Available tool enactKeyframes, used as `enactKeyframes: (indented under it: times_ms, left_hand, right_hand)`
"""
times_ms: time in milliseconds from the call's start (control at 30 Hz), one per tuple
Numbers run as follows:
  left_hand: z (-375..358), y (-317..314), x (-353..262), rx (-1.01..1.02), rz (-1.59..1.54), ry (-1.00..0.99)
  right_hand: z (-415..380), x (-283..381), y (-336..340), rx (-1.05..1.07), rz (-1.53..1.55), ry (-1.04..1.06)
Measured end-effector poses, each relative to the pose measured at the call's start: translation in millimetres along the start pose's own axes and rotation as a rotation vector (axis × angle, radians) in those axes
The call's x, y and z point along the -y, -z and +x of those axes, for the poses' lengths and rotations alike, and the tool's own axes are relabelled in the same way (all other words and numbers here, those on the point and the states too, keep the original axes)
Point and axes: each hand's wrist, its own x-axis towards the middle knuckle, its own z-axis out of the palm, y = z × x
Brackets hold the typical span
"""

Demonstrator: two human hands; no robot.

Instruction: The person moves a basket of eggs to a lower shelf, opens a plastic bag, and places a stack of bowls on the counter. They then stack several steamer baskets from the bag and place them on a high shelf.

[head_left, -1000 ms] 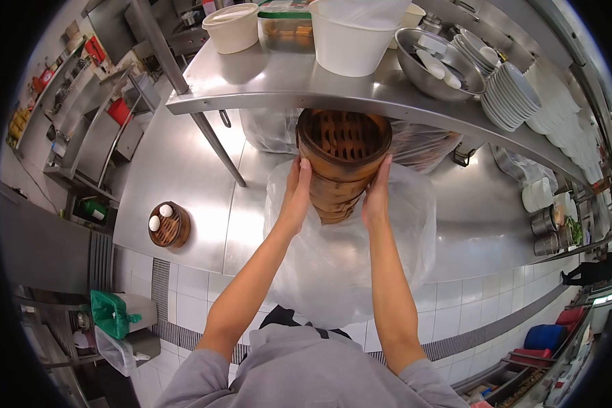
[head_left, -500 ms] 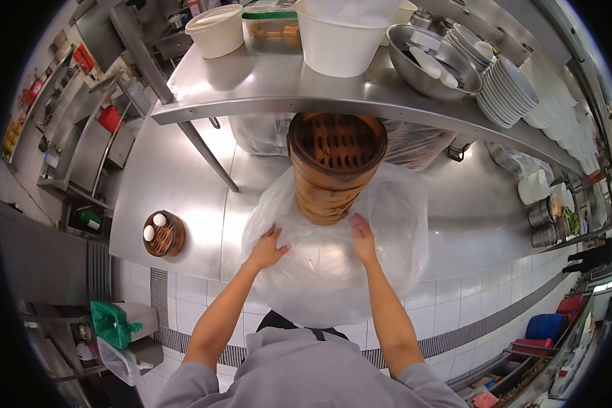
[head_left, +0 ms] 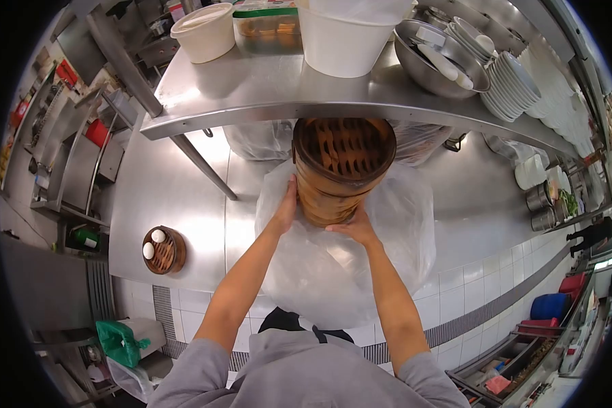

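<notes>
A tall stack of round bamboo steamers [head_left: 340,183] stands on a clear plastic sheet [head_left: 333,272] spread over the steel table. My left hand [head_left: 288,206] lies against the stack's left side, its fingers pointing up along the wall. Near the base on the right, my right hand [head_left: 358,227] curves round the stack, with its thumb reaching across the front. Both hands grip the stack between them; some fingers are hidden behind it. The slatted top of the uppermost steamer shows just below the shelf edge.
A steel shelf [head_left: 265,112] overhangs the stack, bearing a white tub [head_left: 347,44], a metal bowl [head_left: 415,75] and plates [head_left: 506,92]. A small steamer [head_left: 172,257] with two white round items sits at left. Far right stands a person [head_left: 590,234].
Both hands have moved in from beside the stack and closed on its sides. The stack looks slightly larger and further right, and the whole view has shifted a little.
</notes>
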Motion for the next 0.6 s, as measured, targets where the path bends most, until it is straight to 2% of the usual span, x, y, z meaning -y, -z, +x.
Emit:
enactKeyframes:
  times_ms: [100,200,333,400,533,600]
  left_hand:
    - [-19.6,-18.7,-12.7,0.047,-0.075,-0.038]
    - [-24.7,-16.5,7.0,0.091,-0.043,-0.096]
    - [-55.1,-22.3,15.1,0.123,0.014,-0.025]
    - [-80.4,-29.8,6.8,0.154,0.075,0.028]
    - [-142.2,-54.0,-37.8,0.26,0.178,0.038]
    - [-160.5,-61.4,-59.8,0.403,0.246,0.111]
  right_hand:
    - [0.8,-15.7,-3.0,-0.072,-0.084,0.003]
    - [-19.5,-15.6,0.0,-0.08,-0.071,-0.006]
    - [-61.1,-27.3,5.0,-0.112,-0.141,0.0]
    - [-91.1,-11.0,2.0,-0.12,-0.032,-0.06]
    - [-142.5,22.9,9.2,-0.175,-0.032,0.043]
    - [-166.2,57.7,11.4,-0.199,-0.03,0.064]
